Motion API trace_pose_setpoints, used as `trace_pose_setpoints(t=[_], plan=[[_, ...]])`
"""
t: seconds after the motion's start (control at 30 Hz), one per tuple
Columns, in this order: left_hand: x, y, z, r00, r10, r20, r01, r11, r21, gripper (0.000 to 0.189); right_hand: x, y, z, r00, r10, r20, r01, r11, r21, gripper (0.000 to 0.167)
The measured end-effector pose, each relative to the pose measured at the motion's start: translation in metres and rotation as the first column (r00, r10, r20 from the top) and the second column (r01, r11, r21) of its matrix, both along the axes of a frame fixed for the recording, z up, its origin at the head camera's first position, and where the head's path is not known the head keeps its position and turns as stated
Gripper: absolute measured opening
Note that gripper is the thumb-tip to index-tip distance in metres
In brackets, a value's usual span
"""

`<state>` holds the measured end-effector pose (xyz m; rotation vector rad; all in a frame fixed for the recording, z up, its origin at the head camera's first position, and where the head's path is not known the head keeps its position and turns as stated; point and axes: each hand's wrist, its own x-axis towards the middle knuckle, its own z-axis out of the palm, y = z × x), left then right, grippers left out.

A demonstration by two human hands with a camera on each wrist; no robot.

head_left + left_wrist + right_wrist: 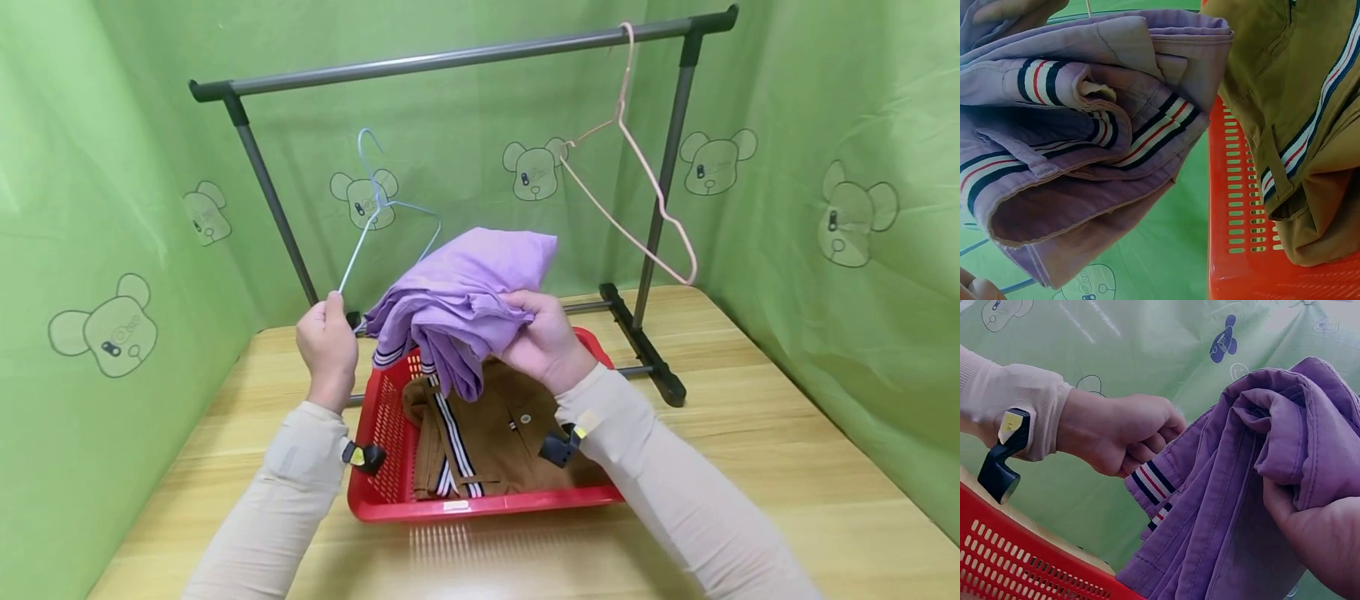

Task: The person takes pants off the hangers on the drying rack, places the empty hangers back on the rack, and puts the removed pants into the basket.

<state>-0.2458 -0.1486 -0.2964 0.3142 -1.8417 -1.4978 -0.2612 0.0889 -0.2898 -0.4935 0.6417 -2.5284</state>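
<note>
My left hand (327,346) grips a light blue wire hanger (360,247) by one side, its hook pointing up. Folded purple trousers (480,271) with striped trim are held by my right hand (546,343), thumb on top and fingers underneath. They hang over the red basket (517,502), and their left part overlaps the hanger's lower portion in the head view. In the right wrist view, the left hand (1125,431) is curled beside the trousers' striped edge. Brown trousers (498,429) with a striped side band lie in the basket.
A grey clothes rack (435,62) stands behind the basket on the wooden table (750,433). A pink hanger (660,196) hangs near the right end of its bar. Green curtains (825,350) with bear heads enclose the table at the back and sides.
</note>
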Motion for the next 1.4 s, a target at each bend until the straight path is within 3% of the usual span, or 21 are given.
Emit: trace_pose_setpoints(t=[0.63,1.3,1.4], plan=[[0.001,-0.007,0.001,0.997,0.055,-0.045,-0.056,0.998,-0.017,0.048,0.01,-0.015,-0.013,0.995,0.098,0.014,-0.099,0.995,0.026,0.059],[0.004,-0.006,0.004,0.999,0.024,-0.048,-0.025,1.0,-0.014,0.047,0.007,-0.001,-0.032,0.989,0.137,0.061,-0.145,0.975,0.167,0.051],[0.003,-0.006,0.003,0.999,0.018,-0.046,-0.018,1.0,-0.006,0.047,0.006,0.006,-0.035,0.986,0.139,0.091,-0.153,0.972,0.178,0.042]])
